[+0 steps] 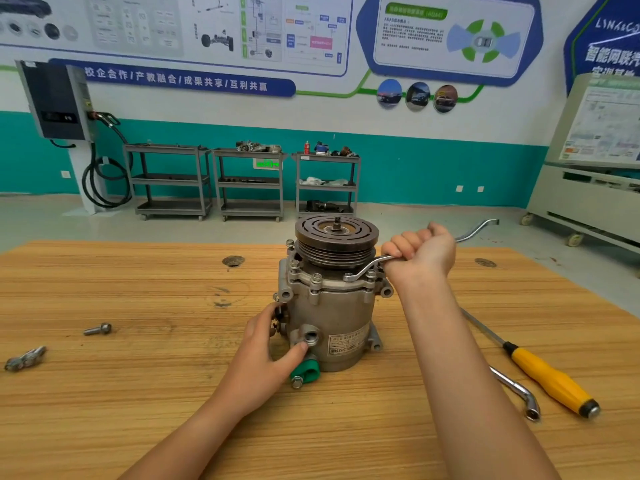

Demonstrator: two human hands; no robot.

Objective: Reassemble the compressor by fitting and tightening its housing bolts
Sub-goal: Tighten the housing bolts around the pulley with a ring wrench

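Compressor (332,306): stands upright in the middle of the wooden table (138,393), with the grooved pulley (336,237) on top. It is the clock centre here, and 12 points away from the person.
Housing bolts (316,278): several sit in the flange under the pulley, from about 10 to 7 o'clock.
Ring wrench (367,268): its ring end lies on the flange at about 5 o'clock. I cannot tell if it sits on a bolt head. The shaft runs out toward 2 o'clock.
Right hand (420,252): a closed fist around the wrench shaft, just beside the pulley at 3 o'clock.
Left hand (266,344): low on the body at 8 o'clock. The fingers wrap the side and the thumb presses under the round port.
Green cap (304,370): at the foot, 7 o'clock.
Loose bolt (98,329): lies at 9 o'clock, well apart.
Metal bracket (24,358): farther out, near 8 o'clock.
Screwdriver (550,379): yellow handle, at 4 o'clock.
L-shaped wrench (519,393): just beside the screwdriver.
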